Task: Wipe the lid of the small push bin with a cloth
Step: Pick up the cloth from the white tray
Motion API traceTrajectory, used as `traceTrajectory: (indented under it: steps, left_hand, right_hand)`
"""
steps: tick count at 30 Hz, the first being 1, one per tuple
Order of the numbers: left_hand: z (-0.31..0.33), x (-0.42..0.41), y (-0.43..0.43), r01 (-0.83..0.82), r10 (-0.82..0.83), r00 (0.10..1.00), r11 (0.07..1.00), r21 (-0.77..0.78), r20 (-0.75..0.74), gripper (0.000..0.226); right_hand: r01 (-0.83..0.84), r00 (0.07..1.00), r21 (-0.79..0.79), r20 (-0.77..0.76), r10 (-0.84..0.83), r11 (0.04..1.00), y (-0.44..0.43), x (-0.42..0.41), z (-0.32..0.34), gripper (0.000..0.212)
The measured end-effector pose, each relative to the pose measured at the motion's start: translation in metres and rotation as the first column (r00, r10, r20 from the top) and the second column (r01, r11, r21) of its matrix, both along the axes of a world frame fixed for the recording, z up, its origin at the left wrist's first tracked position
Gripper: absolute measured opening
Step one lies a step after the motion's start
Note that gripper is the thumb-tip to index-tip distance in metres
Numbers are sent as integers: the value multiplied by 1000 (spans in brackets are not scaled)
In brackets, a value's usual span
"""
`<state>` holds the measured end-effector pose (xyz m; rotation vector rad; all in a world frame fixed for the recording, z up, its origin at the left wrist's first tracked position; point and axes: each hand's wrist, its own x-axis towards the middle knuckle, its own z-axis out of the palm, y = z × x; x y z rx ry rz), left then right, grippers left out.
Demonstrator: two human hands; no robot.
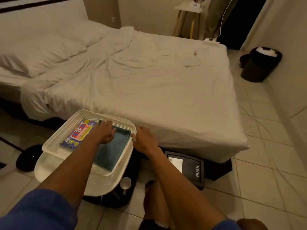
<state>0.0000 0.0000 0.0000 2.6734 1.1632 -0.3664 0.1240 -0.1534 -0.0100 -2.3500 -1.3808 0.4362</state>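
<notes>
Head view: white tray beside bed on tiled floor.

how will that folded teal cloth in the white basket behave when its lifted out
The teal cloth looks soft and plush, so it will probably go floppy and unfold if lifted by one edge. It seems light for its size. The left hand rests on it inside the white basket, so it should grip easily, not slip.

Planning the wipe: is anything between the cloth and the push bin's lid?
The white basket's right wall and the right hand gripping it lie between the teal cloth and the lid, which lies bare.
</notes>
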Motion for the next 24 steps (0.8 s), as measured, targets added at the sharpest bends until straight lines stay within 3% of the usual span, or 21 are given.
traceTrajectory:
  steps: [5, 12, 16, 24]
  left_hand:
    - [-21, -7, 33, -43, 42, 998, 999, -16, -36, 59]
    - [-61, 2, 76, -86, 88, 995, 995, -51, 41, 51]
    - [-76, 8, 84, -118, 119, 992, 992, -41, 33, 56]
    - [-93, 5, 87, -167, 159, 974, 985, 35, 161, 29]
  right_hand:
    - [-81, 995, 0, 61, 81, 997, 29, -13, -16, 38]
    - [-211, 955, -158, 179, 238, 965, 60, -13, -35, 34]
    - [-204, 946, -217, 207, 249, 955, 77, -11, -50, 34]
    - [-163, 924, -246, 302, 235, 956, 92, -15, -62, 34]
